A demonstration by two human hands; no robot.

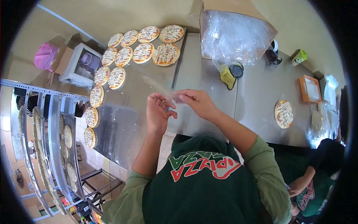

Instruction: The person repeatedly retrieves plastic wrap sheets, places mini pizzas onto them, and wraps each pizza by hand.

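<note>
My left hand [160, 114] is raised over the steel table, palm up, its fingers curled around something thin and pale that I cannot make out. Close to its fingertips, my right hand [199, 102] has thumb and fingers pinched together, blurred at the tips; what they hold is too faint to name. A hazy, see-through streak lies just beyond both hands. To the left, several topped pizzas [143, 53] line the back and left edges of a metal surface [128, 97]. One more pizza [284, 114] lies on the table at the right.
A box of clear plastic bags [238, 35] stands at the back, with a yellow-and-black item [228, 76] before it. An orange container [310, 89] is at the right. A metal rack [56, 142] holds trays at the left. A co-worker's hand [300, 184] shows at lower right.
</note>
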